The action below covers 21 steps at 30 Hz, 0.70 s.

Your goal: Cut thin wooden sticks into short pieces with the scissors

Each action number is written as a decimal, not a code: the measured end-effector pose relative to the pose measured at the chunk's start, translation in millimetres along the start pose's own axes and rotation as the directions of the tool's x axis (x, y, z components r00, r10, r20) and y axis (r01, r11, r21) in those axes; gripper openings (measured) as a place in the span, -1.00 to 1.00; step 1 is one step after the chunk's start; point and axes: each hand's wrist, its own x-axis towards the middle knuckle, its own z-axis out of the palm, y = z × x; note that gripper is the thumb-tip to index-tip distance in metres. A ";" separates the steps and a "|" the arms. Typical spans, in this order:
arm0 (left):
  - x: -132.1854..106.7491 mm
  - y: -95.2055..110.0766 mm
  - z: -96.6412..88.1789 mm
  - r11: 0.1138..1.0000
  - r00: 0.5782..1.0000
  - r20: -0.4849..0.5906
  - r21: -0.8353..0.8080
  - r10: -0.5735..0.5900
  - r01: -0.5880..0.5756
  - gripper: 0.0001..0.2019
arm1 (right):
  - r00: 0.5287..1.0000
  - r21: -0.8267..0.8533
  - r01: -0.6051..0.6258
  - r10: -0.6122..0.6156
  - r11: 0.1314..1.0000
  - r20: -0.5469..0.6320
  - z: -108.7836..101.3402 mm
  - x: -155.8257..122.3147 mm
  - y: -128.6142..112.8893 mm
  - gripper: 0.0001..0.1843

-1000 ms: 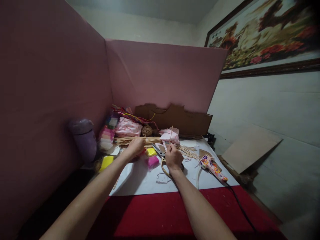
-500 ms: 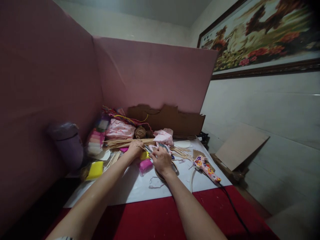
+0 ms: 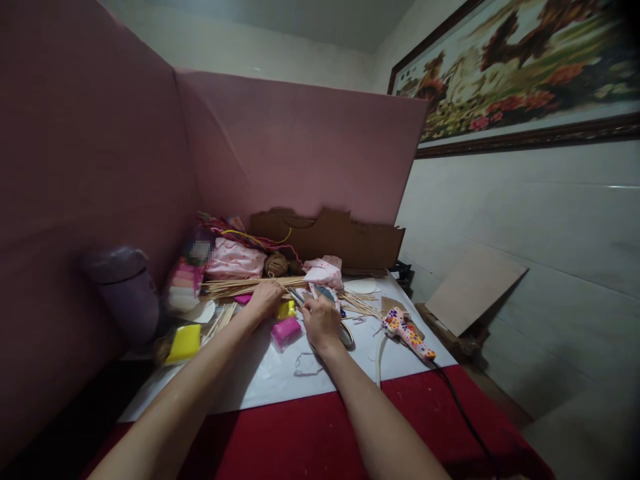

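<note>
My right hand (image 3: 323, 321) is closed on a pair of scissors, its grey blades (image 3: 296, 295) pointing up and left toward my left hand. A rounded metal handle (image 3: 346, 335) shows beside the right wrist. My left hand (image 3: 267, 297) is closed just left of the blade tips, over the near side of a bundle of thin wooden sticks (image 3: 227, 288). What its fingers pinch is too small to make out. Below the hands lie a pink packet (image 3: 287, 332) and a yellow packet (image 3: 286, 309). A ball of brown twine (image 3: 275, 265) sits just behind the left hand.
A flower-patterned glue gun (image 3: 407, 333) with a black cord lies at right. Patterned cloth (image 3: 323, 272), cardboard (image 3: 330, 240) and colourful cords (image 3: 240, 233) fill the back. At left are a yellow packet (image 3: 183, 343) and a purple container (image 3: 125, 293). Pink panels (image 3: 300, 147) stand behind.
The whole view has shifted slightly, so things appear a little further left. Both hands stay close together, and the right hand still holds the scissors beside the left.
</note>
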 end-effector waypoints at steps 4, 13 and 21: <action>-1.3 -1.0 1.0 1.000 1.000 -0.004 0.015 0.006 -0.006 -0.76 | 1.000 0.017 -0.015 0.016 1.000 -0.014 1.4 0.2 1.7 -0.82; -5.3 1.8 7.5 0.996 0.997 -0.023 0.040 -0.078 0.079 -0.70 | 0.994 0.079 -0.104 0.105 0.992 -0.021 -1.9 2.2 1.2 -0.83; -5.0 2.5 7.8 0.988 0.988 -0.024 0.040 -0.151 0.152 -0.69 | 0.990 0.079 -0.138 0.140 0.987 -0.019 -3.8 2.0 0.0 -0.82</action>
